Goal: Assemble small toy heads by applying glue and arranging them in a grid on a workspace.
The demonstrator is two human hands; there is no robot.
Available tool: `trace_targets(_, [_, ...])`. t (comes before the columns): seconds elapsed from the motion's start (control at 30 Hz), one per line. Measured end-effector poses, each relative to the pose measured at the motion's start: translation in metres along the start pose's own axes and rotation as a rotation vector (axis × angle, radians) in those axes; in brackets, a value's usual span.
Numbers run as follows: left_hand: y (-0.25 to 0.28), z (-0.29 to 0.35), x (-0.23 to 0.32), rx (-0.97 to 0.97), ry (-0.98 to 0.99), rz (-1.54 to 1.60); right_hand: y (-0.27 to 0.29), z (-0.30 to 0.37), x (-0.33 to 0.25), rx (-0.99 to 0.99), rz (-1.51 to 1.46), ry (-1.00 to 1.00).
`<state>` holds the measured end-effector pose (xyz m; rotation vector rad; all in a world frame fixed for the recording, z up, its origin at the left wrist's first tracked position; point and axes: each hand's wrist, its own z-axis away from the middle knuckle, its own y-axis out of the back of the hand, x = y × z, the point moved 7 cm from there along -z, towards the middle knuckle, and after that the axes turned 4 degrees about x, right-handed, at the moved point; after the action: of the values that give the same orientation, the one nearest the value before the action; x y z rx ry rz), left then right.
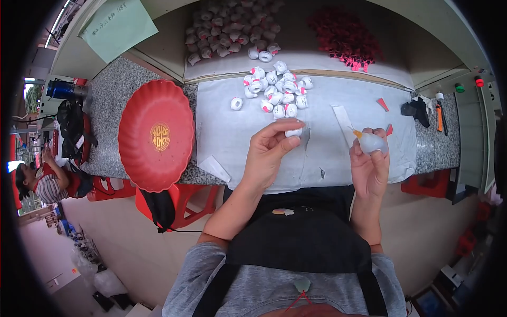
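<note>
My left hand (268, 153) pinches a small white rounded piece (293, 132) between thumb and fingertips, above the white-covered worktop (219, 127). In my right hand (368, 171) is a translucent squeeze bottle (373, 144) with a yellowish nozzle that points up and left. The two hands are apart, and the nozzle does not touch the white piece. Just beyond my left hand lies a loose group of small white rounded pieces (275, 98), some with pink-red parts. One white piece (236, 103) lies alone to the left of the group.
A large red scalloped tray (179, 142) stands left. On the shelf beyond are a heap of white pieces (227, 31) and a pile of small red parts (348, 34). A white strip (342, 121) lies near my right hand. Another person (50, 177) sits far left.
</note>
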<state>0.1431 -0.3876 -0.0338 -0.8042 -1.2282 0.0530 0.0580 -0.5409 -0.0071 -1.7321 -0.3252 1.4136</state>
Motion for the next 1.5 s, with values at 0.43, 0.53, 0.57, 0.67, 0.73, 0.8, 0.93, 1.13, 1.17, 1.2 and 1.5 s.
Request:
trace_targets(0.43, [-0.008, 0.010, 0.019, 0.003, -0.167, -0.054, -0.036, 0.004, -0.024, 0.029, 0.368, 0.437])
trace_targets(0.53, [-0.004, 0.012, 0.017, 0.043, -0.200, -0.153, -0.048, 0.015, -0.028, -0.026, 0.588, 0.619])
trace_targets(0.57, [-0.006, 0.012, 0.018, 0.043, -0.194, -0.154, -0.053, 0.019, -0.028, -0.071, 0.666, 0.654])
trace_targets(0.67, [-0.008, 0.013, 0.019, 0.067, -0.154, -0.090, -0.061, 0.023, -0.026, -0.114, 0.756, 0.712])
trace_targets(0.73, [-0.007, 0.012, 0.019, 0.058, -0.162, -0.088, -0.066, 0.026, -0.025, -0.199, 0.799, 0.724])
trace_targets(0.8, [-0.007, 0.013, 0.018, 0.054, -0.159, -0.087, -0.068, 0.026, -0.023, -0.213, 0.799, 0.727])
trace_targets(0.93, [-0.009, 0.013, 0.020, 0.036, -0.172, -0.110, -0.071, 0.027, -0.021, -0.245, 0.801, 0.726])
trace_targets(1.13, [-0.008, 0.014, 0.019, 0.031, -0.159, -0.112, -0.071, 0.026, -0.018, -0.261, 0.818, 0.733])
trace_targets(1.17, [-0.008, 0.014, 0.019, 0.031, -0.159, -0.113, -0.071, 0.027, -0.018, -0.261, 0.818, 0.733])
trace_targets(1.2, [-0.008, 0.014, 0.019, 0.029, -0.158, -0.117, -0.071, 0.027, -0.018, -0.265, 0.824, 0.729])
trace_targets(1.5, [-0.006, 0.013, 0.017, 0.042, -0.152, -0.117, -0.073, 0.028, -0.020, -0.294, 0.849, 0.661])
